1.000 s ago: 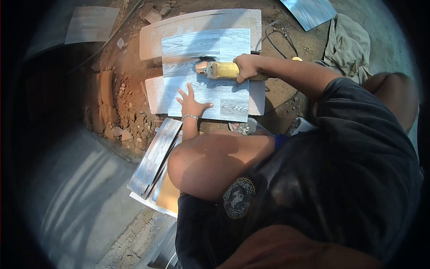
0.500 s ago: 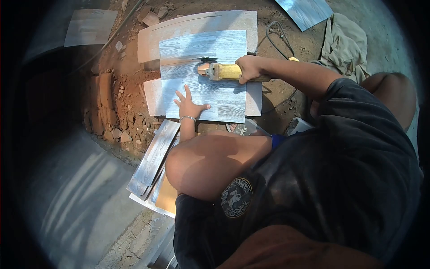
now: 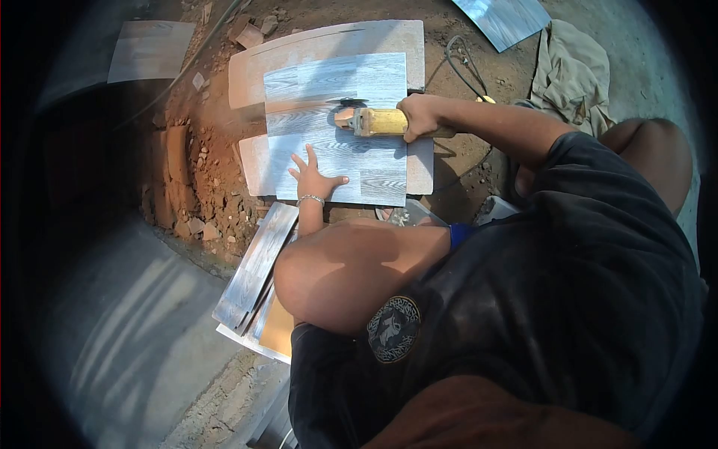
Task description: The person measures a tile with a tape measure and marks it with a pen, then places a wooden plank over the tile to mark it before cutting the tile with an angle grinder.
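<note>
A yellow angle grinder [image 3: 384,122] is gripped in my right hand [image 3: 421,117], its dark disc over the upper half of a grey wood-patterned tile [image 3: 374,153]. A brownish dusty band runs left across the tile from the disc. My left hand [image 3: 317,182] lies on the tile's lower left part with the fingers spread, a bracelet at its wrist. Beneath the tile are pale dusty boards [image 3: 247,82], showing past its upper and side edges.
Cut wood-patterned strips [image 3: 258,262] lie by my knee. Another tile [image 3: 505,21] and a crumpled cloth [image 3: 572,71] lie at upper right. A looped cable [image 3: 465,66] rests on the dirt. Broken bricks [image 3: 178,176] and rubble line the left, beside a dark area.
My right hand and the grinder sit slightly farther right relative to the tile. My left hand keeps its place on the tile; the whole view has shifted a little.
</note>
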The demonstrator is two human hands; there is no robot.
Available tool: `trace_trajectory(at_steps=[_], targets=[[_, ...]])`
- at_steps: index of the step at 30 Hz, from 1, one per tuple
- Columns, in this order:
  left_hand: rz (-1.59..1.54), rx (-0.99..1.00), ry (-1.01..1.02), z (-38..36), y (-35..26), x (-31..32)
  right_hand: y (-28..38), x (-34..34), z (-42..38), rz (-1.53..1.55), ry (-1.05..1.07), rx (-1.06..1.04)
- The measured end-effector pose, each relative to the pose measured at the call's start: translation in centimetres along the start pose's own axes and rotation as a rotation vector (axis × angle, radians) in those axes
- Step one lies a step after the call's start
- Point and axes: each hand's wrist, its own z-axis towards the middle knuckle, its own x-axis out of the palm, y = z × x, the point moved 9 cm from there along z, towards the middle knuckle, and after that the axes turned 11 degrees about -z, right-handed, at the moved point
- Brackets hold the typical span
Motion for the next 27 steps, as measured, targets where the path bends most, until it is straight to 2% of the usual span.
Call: trace_trajectory(at_steps=[27], targets=[[0.001, 0.01, 0.012, 0.4, 0.4, 0.5, -1.5, 0.1, -2.8, 0.05, -0.008, -0.029]])
